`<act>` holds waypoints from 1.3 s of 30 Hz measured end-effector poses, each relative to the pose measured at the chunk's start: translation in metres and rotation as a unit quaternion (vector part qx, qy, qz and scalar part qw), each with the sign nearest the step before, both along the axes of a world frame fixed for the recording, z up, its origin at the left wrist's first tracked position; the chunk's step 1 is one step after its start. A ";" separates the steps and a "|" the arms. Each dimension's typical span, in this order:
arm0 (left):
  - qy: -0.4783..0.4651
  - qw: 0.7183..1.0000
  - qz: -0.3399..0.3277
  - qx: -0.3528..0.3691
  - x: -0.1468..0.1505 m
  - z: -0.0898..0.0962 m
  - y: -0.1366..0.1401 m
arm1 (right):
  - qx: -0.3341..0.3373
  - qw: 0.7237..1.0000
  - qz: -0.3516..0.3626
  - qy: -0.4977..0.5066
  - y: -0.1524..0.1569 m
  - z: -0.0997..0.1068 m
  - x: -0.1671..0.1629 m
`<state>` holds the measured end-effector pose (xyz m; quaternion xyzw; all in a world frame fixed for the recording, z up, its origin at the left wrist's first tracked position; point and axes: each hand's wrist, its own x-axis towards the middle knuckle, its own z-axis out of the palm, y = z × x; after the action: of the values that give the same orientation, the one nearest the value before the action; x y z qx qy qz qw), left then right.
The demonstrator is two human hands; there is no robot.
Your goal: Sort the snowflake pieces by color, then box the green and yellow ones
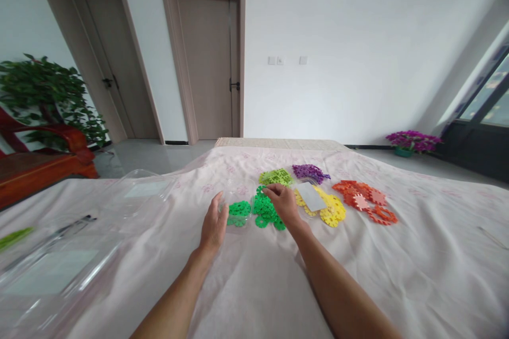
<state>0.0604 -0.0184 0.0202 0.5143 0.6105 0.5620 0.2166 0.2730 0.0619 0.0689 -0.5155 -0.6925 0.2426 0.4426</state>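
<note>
My left hand rests against the left side of a small clear plastic box that holds several green snowflake pieces. My right hand hovers over a loose pile of green pieces beside the box, fingertips pinched at the pile's top; whether a piece sits between them I cannot tell. Piles sorted by colour lie just beyond: lime, purple, yellow and orange. A clear box with a white label lies on the yellow pile.
A pale pink cloth covers the surface. Clear plastic lids and boxes lie at the left, another further back. A red wooden chair and plant stand left; doors behind, purple flowers on the floor right.
</note>
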 end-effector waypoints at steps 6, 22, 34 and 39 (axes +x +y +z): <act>0.004 1.000 0.009 -0.007 0.000 0.002 0.000 | -0.032 0.996 0.087 -0.007 -0.007 -0.006 -0.018; -0.003 1.000 0.000 -0.010 0.000 -0.001 0.000 | 0.054 0.917 0.079 -0.388 -0.019 -0.002 -0.006; 0.001 1.000 -0.004 -0.011 -0.001 -0.004 0.003 | 0.113 0.908 0.051 -0.400 -0.013 -0.012 -0.008; 0.006 1.000 -0.003 -0.007 -0.002 -0.004 0.002 | 0.131 0.926 0.003 -0.353 -0.011 -0.016 -0.004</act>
<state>0.0588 -0.0162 0.0157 0.5179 0.6139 0.5542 0.2185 0.2693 0.0508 0.0534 -0.5032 -0.8311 -0.0468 0.2321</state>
